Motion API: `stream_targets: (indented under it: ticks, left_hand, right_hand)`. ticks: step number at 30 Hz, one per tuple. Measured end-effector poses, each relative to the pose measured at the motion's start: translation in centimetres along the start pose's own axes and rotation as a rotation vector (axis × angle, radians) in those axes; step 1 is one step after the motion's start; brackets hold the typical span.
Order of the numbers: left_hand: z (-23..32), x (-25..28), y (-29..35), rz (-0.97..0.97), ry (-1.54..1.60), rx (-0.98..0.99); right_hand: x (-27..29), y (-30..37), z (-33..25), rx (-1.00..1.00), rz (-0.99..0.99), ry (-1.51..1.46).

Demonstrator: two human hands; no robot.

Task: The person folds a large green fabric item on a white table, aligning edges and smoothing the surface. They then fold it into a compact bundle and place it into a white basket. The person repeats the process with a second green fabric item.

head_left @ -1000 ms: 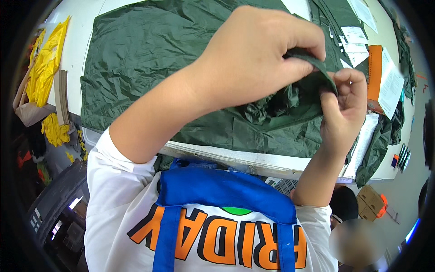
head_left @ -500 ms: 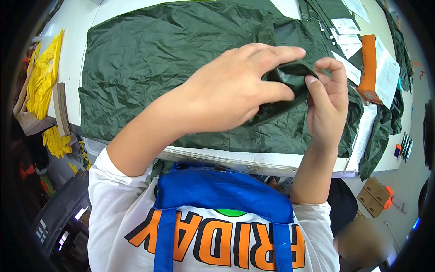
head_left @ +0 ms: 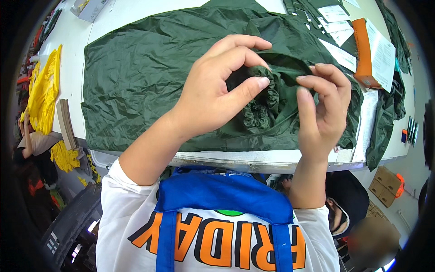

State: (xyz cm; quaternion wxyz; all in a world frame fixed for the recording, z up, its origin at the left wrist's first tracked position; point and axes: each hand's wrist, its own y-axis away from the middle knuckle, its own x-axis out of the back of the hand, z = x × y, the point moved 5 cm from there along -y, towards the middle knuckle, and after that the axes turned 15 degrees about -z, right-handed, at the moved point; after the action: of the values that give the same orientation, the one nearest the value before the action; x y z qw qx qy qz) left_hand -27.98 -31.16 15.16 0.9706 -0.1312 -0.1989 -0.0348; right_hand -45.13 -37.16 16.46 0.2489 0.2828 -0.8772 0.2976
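A large sheet-like piece of dark green, crinkled, slightly shiny fabric [head_left: 145, 77] is spread over the white table. Part of it is bunched up under my hands, where a gathered, elastic-looking edge [head_left: 257, 115] curls round. My left hand [head_left: 217, 84] pinches this gathered edge between thumb and fingers. To its right, my right hand [head_left: 324, 102] has curled fingers, with thumb and index fingertips apart. Its fingertips are at the raised fold of the same fabric, perhaps touching it, and nothing shows between them.
An orange box [head_left: 362, 54] with white papers stands at the right, near more dark green pieces with white labels [head_left: 335, 25]. Yellow fabric [head_left: 45, 90] hangs at the left, beside another person's arm [head_left: 28, 140]. Another person is at lower right [head_left: 346, 204].
My left hand has turned, from fingers spread inside the fabric opening to pinching its gathered edge. The right thumb and index have parted from the fabric edge they pinched.
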Motion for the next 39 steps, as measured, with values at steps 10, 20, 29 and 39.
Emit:
stream_targets:
  ticks: [10,20,29,39]
  left_hand:
    - [1.3,-1.1,-0.3,-0.117,-0.003,0.065]
    - [1.6,-2.0,-0.9,-0.188,0.076,0.095]
    - [1.6,-3.2,-1.8,-0.228,0.082,0.117]
    - [4.1,-6.6,-0.9,-0.023,-0.766,0.002]
  right_hand:
    - [0.1,0.3,0.2,-0.118,-0.079,-0.236]
    - [2.3,1.9,0.6,-0.101,0.067,-0.566]
    - [1.2,2.6,-0.5,-0.078,-0.148,0.091]
    - [0.1,4.7,4.2,-0.284,0.102,-0.388]
